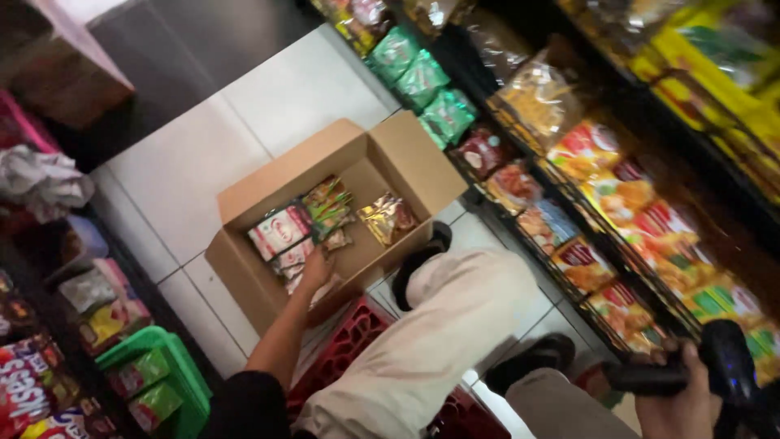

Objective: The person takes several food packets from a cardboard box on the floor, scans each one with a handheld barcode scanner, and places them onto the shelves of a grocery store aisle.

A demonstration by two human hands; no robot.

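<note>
Two hands in view, both the person's own. Left hand (315, 270) is down inside an open cardboard box (244, 264) on the white tiled floor (187, 171), resting on snack packets at the box's near-left side. Fingers lie fairly close together over a pale packet; can't tell if they pinch it, pic is motion-blurred.

Box contents: white-and-red packet (279, 231) at left, green-and-red packets (329, 203) in the middle, gold foil packet (387, 217) to the right, apart from the hand. All flaps open, far flaps standing up.

Right hand (681, 398) at lower right edge, fingers wrapped round a black handheld device (727, 358), approx. scanner-shaped; grip looks firm, details too dark to make out.

Person is crouched or seated low: light trousers, one knee (463, 301) raised between the hands, black shoes (418, 260) on the floor just beside the box. Red plastic crate (345, 341) under the left forearm, touching the box's near side.

Surroundings: aisle of a shop. Shelf rack (520, 175) on the right w/ green packets (422, 81) at the far end, then red, orange and yellow snack bags (617, 195) nearer the camera. Left side: green basket (162, 358) holding green packets, more wrapped sweets below it, a crumpled white bag (41, 183) further up. Dark floor section at top left.
</note>
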